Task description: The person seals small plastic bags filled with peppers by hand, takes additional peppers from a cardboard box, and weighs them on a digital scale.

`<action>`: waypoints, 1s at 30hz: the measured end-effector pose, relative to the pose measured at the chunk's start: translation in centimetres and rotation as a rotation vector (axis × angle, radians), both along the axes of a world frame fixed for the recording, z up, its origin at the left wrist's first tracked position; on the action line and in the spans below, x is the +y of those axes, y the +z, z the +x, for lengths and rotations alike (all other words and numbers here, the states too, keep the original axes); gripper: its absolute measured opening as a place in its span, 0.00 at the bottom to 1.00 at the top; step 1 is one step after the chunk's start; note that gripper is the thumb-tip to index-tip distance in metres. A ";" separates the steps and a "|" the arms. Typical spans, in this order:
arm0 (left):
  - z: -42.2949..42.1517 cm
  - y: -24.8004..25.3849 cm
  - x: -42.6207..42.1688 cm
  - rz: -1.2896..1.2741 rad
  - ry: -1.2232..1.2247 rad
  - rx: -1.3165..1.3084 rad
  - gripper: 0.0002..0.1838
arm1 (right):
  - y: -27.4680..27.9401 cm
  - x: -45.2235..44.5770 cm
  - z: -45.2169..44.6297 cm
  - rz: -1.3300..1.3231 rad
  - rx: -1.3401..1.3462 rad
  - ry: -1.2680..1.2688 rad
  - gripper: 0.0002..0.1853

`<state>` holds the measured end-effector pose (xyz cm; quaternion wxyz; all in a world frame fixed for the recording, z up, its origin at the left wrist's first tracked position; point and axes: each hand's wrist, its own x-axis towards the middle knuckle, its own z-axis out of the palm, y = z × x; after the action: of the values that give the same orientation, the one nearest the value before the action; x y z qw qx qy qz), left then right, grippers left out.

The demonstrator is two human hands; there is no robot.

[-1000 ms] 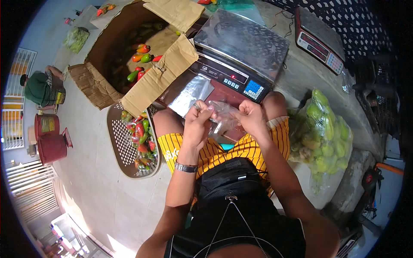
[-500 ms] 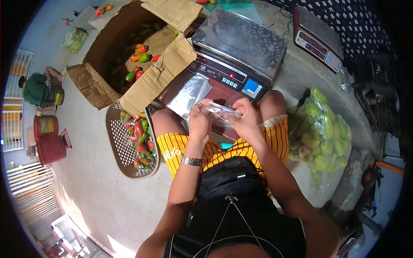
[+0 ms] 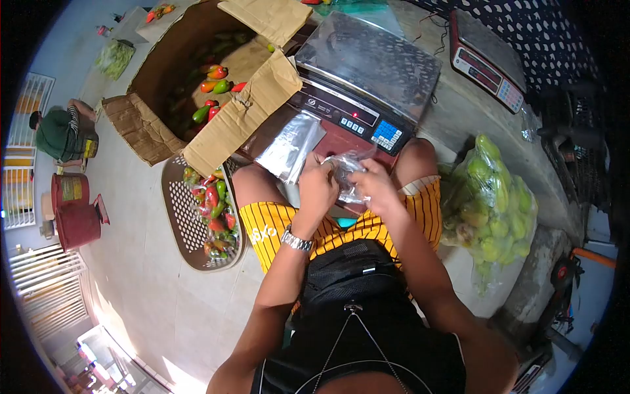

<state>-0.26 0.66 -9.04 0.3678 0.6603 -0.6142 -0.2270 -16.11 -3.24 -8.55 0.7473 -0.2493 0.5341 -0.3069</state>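
Observation:
My left hand (image 3: 319,187) grips one side of a crumpled clear plastic bag (image 3: 346,172) above my lap. On the other side, the fingers of my right hand (image 3: 379,188) are closed on the same bag. I see no contents in it. A flat stack of clear plastic bags (image 3: 289,148) lies just beyond my left hand. Past both hands stands a digital weighing scale (image 3: 367,62) with a bare metal pan and a lit red light. To its left, a cardboard box (image 3: 239,108) with flaps spread holds red, orange and green peppers (image 3: 211,113).
A plastic basket (image 3: 190,236) of bagged peppers stands on the floor by my left leg. Right of me lies a large bag of green vegetables (image 3: 492,210). A second scale (image 3: 485,65) sits farther right. Another person (image 3: 60,134) bends near red containers (image 3: 72,210).
My left hand has shifted right and turned, closer to my right hand. The plastic bag, stretched between them before, is now bunched and more opened out.

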 end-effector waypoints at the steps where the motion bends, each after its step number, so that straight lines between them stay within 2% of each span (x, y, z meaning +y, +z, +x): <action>1: -0.2 -0.6 -0.4 -0.032 0.058 -0.112 0.03 | 0.3 0.9 0.7 -0.037 -0.004 0.043 0.14; 2: -0.5 -1.3 -0.5 -0.002 0.091 -0.189 0.08 | -0.3 1.9 1.1 -0.135 -0.025 -0.006 0.15; 5: -0.9 -1.3 -0.5 0.130 0.156 -0.199 0.12 | 0.7 2.7 1.3 -0.605 0.136 0.128 0.16; 9: -0.4 0.1 -0.8 0.151 0.229 -0.187 0.18 | 2.9 2.7 0.2 -1.086 0.670 0.322 0.18; 10: -0.3 0.6 -0.9 0.130 0.227 -0.180 0.18 | 4.3 2.6 0.1 -1.036 0.749 0.391 0.18; 13: -0.8 0.1 -1.2 0.085 0.229 -0.166 0.19 | 2.9 1.7 1.0 -0.958 0.995 0.504 0.16; 14: -1.0 -0.2 -1.3 0.073 0.230 -0.164 0.19 | 2.6 1.1 1.6 -0.789 1.033 0.587 0.18; 17: -1.1 -0.5 -1.7 0.003 0.249 -0.171 0.15 | 4.7 0.7 3.5 -0.553 0.986 0.562 0.20; 21: -0.9 -0.7 -1.7 0.031 0.174 -0.109 0.09 | 4.2 0.7 4.2 -0.586 1.164 0.535 0.21; 23: -0.8 0.1 -1.5 0.076 0.086 -0.111 0.09 | 3.1 0.7 3.1 -0.890 1.131 0.292 0.18; 24: -0.7 0.5 -1.4 0.101 0.044 -0.112 0.10 | 2.5 0.2 2.6 -1.075 1.125 0.230 0.22; 27: -0.1 -0.1 -1.3 0.005 -0.069 -0.091 0.14 | 1.5 -0.4 1.4 -1.314 0.974 0.237 0.25; 28: -0.4 -0.1 -1.4 -0.018 -0.062 -0.057 0.14 | 1.0 -0.5 1.6 -1.285 0.877 0.221 0.19; 30: -1.0 0.1 -1.6 -0.063 -0.047 0.004 0.14 | 1.0 -0.2 2.3 -1.102 0.735 0.102 0.14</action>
<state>-1.26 -0.96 -8.97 0.3842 0.6333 -0.6357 -0.2171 -13.84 -3.46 -7.59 0.2935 -0.7083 0.5066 -0.3943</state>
